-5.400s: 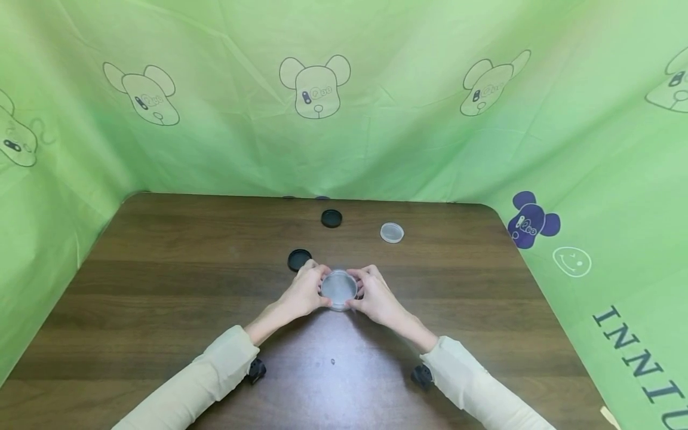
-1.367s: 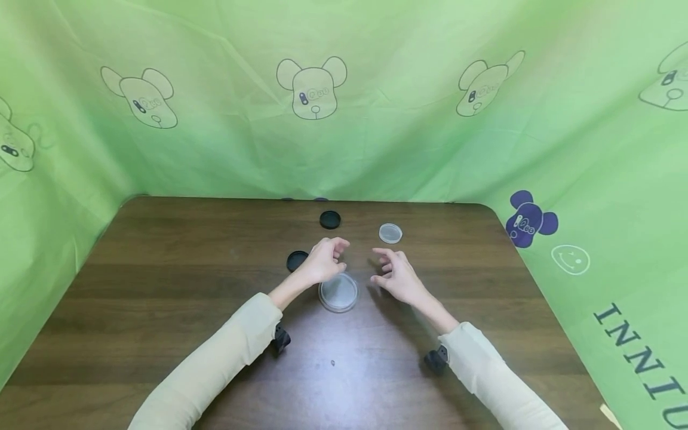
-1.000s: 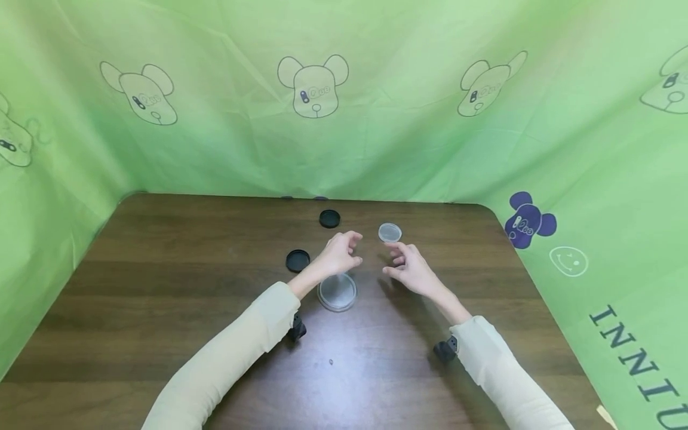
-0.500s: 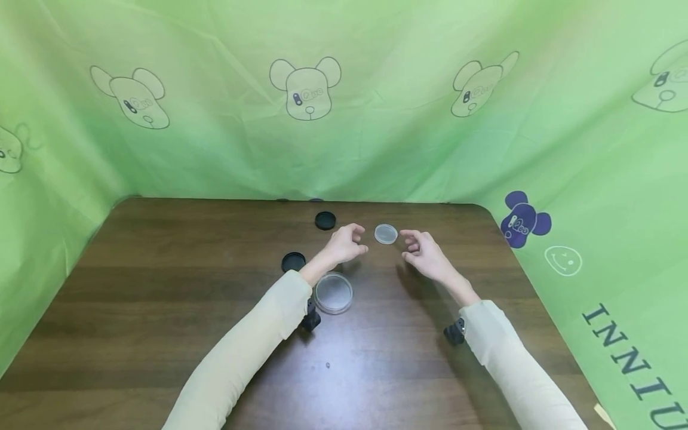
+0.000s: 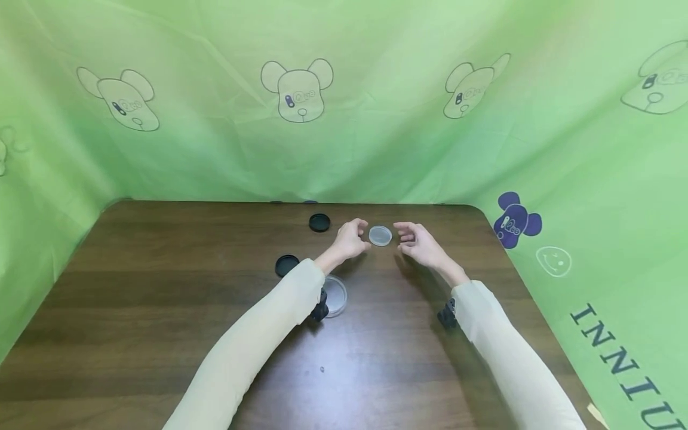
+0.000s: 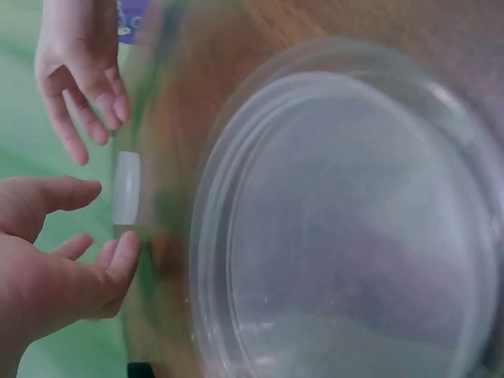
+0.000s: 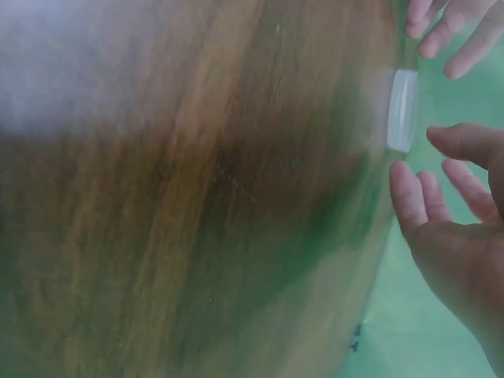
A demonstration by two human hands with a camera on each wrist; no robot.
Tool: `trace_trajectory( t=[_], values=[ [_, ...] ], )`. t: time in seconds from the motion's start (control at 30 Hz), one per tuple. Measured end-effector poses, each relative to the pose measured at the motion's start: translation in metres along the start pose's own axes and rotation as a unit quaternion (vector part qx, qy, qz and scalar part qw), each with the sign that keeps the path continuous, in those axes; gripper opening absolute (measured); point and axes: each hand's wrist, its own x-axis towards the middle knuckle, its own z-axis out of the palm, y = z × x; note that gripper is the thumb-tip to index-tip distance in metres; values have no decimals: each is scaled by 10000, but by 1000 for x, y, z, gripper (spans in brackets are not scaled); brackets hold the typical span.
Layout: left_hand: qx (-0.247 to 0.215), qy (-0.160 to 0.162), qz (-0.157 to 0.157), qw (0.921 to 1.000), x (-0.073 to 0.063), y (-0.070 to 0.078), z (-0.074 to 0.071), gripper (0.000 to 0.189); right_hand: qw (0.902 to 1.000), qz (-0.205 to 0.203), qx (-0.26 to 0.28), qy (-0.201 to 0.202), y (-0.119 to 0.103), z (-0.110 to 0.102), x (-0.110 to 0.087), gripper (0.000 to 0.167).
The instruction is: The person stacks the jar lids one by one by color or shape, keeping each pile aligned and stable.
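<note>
A small clear round dish or lid (image 5: 380,236) lies flat on the table between my two hands. My left hand (image 5: 349,240) hovers just left of it, thumb and fingers spread apart. On its right side my right hand (image 5: 421,243) is held likewise, fingers loosely bent. Neither hand appears to touch the small dish (image 6: 127,189), and both hold nothing. A larger clear round dish (image 5: 336,297) sits nearer, partly hidden by my left sleeve and wrist camera; in the left wrist view this larger dish (image 6: 354,228) looms close.
Two black round shallow lids stand on the brown wooden table (image 5: 161,310): a far one (image 5: 319,223) near the back edge and a nearer one (image 5: 287,265) beside my left forearm. A green printed curtain (image 5: 301,155) surrounds the table's back and sides.
Both hands have let go of the larger clear dish, which stays on the table. They have moved forward and right and now flank the small clear dish.
</note>
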Motion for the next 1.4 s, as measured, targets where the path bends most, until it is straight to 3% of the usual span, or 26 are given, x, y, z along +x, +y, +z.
trace_trajectory(
  t=[0.37,0.57,0.87,1.17,1.4],
  values=[
    [646,123,477,9967,20,3,13,56,9987,-42,420,-273,8,5,24,61],
    [990,353,414,9936,23,4,19,53,9994,68,230,-231,10,11,31,55],
    [1150,376,295,9922,24,3,21,46,9990,418,177,-21,7,17,31,48],
    [987,375,199,9942,25,0,21,42,9987,497,146,21,6,18,30,46],
    [704,126,66,9974,25,-2,15,42,9970,709,308,-9,2,21,27,47]
  ],
)
